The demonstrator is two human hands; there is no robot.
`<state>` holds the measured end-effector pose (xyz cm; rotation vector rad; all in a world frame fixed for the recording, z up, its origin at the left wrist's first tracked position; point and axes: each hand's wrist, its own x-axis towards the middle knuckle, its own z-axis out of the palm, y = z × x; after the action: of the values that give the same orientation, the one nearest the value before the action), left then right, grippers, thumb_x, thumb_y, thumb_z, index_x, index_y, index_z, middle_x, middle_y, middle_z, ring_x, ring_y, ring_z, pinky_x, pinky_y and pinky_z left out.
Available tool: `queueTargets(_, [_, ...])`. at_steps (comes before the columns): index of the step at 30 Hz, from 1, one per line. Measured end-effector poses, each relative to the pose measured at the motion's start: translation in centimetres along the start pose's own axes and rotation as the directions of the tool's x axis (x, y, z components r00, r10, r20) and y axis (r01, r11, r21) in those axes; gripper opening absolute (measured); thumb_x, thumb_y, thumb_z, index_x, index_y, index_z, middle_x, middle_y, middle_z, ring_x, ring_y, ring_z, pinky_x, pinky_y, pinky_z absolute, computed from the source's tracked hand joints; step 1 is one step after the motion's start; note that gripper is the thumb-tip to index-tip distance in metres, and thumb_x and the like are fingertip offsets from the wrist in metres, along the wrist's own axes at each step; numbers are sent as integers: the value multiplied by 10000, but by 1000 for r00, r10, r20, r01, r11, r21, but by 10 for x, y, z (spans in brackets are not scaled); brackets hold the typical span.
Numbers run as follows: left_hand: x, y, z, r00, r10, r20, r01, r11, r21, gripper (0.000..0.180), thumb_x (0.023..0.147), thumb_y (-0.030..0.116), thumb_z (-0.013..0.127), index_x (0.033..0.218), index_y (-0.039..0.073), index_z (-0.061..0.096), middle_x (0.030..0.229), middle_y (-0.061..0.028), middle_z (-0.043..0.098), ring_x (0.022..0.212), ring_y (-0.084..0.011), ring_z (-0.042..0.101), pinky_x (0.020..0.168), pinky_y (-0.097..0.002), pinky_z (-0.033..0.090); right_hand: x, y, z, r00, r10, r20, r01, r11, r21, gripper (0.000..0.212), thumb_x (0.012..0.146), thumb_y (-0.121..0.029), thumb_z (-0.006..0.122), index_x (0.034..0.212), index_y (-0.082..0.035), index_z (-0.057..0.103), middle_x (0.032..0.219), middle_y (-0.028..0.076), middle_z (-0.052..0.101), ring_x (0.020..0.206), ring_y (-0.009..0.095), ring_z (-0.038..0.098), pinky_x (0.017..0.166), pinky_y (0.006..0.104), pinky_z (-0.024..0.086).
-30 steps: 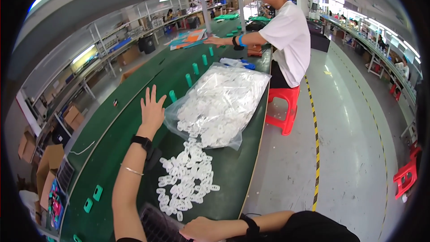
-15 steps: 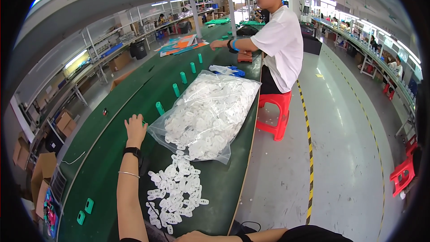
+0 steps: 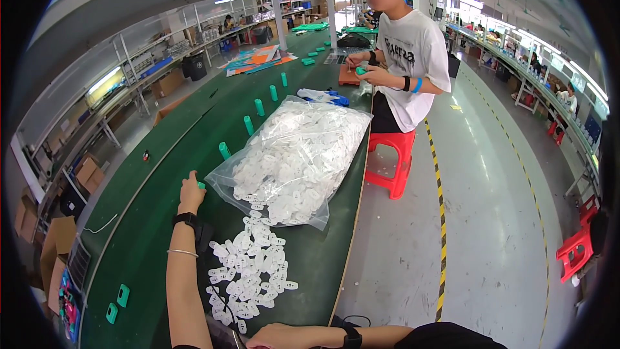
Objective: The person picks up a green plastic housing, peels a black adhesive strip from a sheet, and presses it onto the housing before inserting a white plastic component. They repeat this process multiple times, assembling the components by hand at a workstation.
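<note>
My left hand (image 3: pixel 192 194) is closed around a small green plastic piece (image 3: pixel 201 185), mostly hidden by the fingers, just above the table near the bag's left corner. A row of several upright green pieces (image 3: pixel 224 150) stretches away from it. Low in the picture, my right hand (image 3: pixel 274 336) is curled at the table's near edge. Whatever its fingers grip is cut off by the frame. Between the hands lies a loose heap of white oval plastic pieces (image 3: pixel 255 268), beside a large clear bag (image 3: pixel 300 161) full of the same pieces.
Two green casings (image 3: pixel 123 295) lie at the near left of the green table (image 3: pixel 155 220). Across the bag, a co-worker (image 3: pixel 413 52) sits on a red stool (image 3: pixel 391 165), handling a green piece over a reddish-brown block. Orange and blue sheets (image 3: pixel 258 58) lie farther back.
My left hand's fingers, spread before, have closed on a green piece. The co-worker's outstretched arm has drawn back, and both their hands are now at a green piece.
</note>
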<state>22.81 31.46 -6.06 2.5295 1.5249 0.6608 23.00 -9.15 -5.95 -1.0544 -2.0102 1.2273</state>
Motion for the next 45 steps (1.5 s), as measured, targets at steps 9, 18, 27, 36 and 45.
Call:
queueTargets(9, [-22,-19,-82,991,132,-30,-133,991,-34,487,620,123,784,1064,57,596,961,-142,616,924,-311,603,813,-393,495,0,10,14,996,-79,-48,76,995,-62,152,704,-166,665,797,-72,590,728,98,598,697,266,591,566,365,436])
queueTargets(18, [-191,60,-219,960,249,-125,-278,814,-510,296,692,-12,721,939,0,558,877,-43,564,793,-123,572,676,-254,468,-4,9,15,975,-164,-152,170,985,33,65,720,-45,564,736,-65,504,589,78,531,565,280,540,519,374,383])
queueTargets(27, [-349,64,-283,924,268,-272,-346,890,-297,395,615,114,783,892,16,520,853,-82,517,763,-192,578,690,-279,465,-5,2,12,972,-169,-161,172,985,3,140,751,-78,587,826,-61,470,744,76,546,615,278,536,546,375,400])
queueTargets(36, [-374,43,-292,925,257,-278,-337,894,-296,340,715,-40,739,1010,8,576,969,-117,615,863,-221,598,757,-308,479,-27,-6,41,924,-379,-42,295,781,-551,559,716,-79,625,1248,14,476,1359,147,415,1297,303,356,1030,380,342])
queueTargets(45, [-377,43,-289,921,256,-295,-346,885,-312,342,703,-56,736,1000,0,575,949,-116,615,852,-212,596,762,-308,479,-38,13,74,923,-344,-170,197,804,-562,570,706,-46,577,1261,22,467,1396,149,402,1341,275,329,1111,390,276])
